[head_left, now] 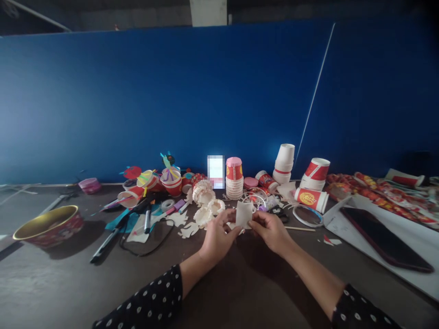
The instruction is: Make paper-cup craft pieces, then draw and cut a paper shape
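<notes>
A small piece of off-white paper point(243, 214) is held up between both hands, just above the dark table. My left hand point(219, 235) pinches its left lower edge. At its right lower edge, the thumb and fingers of my right hand point(272, 230) close on it. Right behind the paper lie white cut paper pieces point(203, 215) with wavy edges and a stack of paper cups point(234, 183), red and white with a pink top. Part of the clutter behind the paper is hidden by it and my fingers.
A gold-lined bowl point(50, 228) and a box cutter point(109, 237) lie to the left, near decorated paper cups point(171, 183). On the right are a tape ring point(307, 215), a tipped red cup point(311, 199), and a phone point(386, 237) on a white box. A blue partition point(171, 100) stands behind.
</notes>
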`<state>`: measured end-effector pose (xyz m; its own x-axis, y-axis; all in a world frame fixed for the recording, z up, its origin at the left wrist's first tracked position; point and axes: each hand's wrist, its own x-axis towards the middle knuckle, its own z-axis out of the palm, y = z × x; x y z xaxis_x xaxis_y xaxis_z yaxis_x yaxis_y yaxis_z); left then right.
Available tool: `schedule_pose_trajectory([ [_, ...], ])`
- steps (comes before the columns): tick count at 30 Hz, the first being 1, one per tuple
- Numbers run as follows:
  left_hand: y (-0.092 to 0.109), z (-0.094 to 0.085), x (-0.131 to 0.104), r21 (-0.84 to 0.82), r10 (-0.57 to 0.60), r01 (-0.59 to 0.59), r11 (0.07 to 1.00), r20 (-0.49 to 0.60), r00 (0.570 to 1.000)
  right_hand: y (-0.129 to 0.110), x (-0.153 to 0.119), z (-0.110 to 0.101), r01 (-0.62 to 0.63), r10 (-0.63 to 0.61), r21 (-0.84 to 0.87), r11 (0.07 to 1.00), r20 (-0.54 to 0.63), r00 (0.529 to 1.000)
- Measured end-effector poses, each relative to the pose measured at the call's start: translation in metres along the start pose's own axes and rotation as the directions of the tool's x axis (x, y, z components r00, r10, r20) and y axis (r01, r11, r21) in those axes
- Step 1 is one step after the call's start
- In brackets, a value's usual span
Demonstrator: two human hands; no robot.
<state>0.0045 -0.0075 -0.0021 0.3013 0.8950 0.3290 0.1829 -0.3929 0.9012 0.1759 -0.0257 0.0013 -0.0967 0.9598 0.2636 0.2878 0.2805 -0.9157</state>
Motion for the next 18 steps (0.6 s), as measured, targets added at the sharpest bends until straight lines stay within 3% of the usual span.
schedule_pose_trajectory([
  [5,0.0011,0.0057,-0.0030,-0.093,-0.046,0.049,0.994,0.036,0.998,-0.0042,-0.0034,0.0004,0.056,-0.054,-0.072,0.996,0.031,0.998],
  [14,0.0020,0.0070,-0.0040,-0.008,-0.016,0.015,1.000,-0.069,0.997,-0.0076,-0.0022,0.0019,0.070,-0.068,-0.002,0.998,0.194,0.979],
  [18,0.0043,0.0076,-0.0050,-0.027,-0.033,0.032,0.999,-0.049,0.998,-0.0040,-0.0029,0.0019,0.064,-0.046,-0.095,0.993,0.179,0.983],
])
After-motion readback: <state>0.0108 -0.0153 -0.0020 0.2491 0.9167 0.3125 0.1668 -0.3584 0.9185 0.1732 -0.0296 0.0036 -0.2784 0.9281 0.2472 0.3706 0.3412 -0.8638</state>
